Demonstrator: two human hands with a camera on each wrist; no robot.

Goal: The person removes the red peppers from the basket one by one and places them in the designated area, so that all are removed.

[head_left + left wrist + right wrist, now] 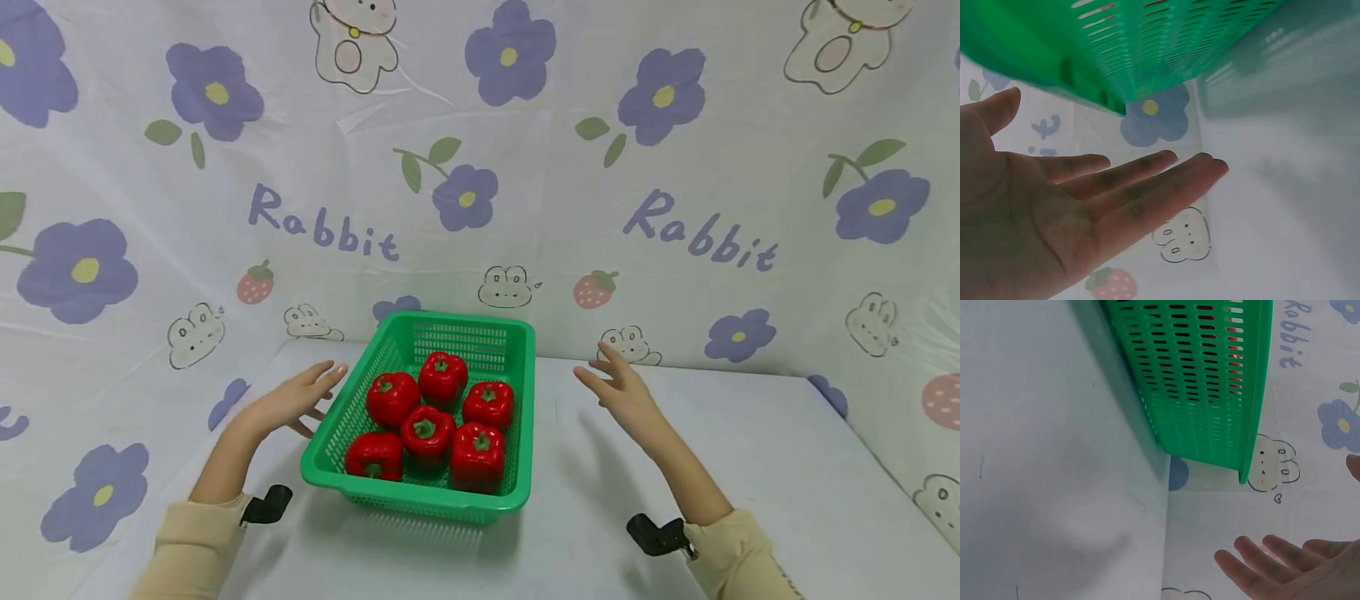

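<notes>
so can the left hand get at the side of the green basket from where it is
Probably yes. The left hand is open beside the green basket, close to its left wall, and nothing lies between them on the table.

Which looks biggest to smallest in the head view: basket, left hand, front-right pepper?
1. basket, clearly largest.
2. left hand and front-right pepper: similar apparent size, and the pepper sits slightly nearer the camera, so I won't rank them.

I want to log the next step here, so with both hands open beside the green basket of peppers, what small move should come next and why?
Probably bring both hands inward onto the green basket's side rims. The left hand is open close by its left wall, the right hand open but farther off on the right, and neither touches it; six red peppers sit inside.
</notes>
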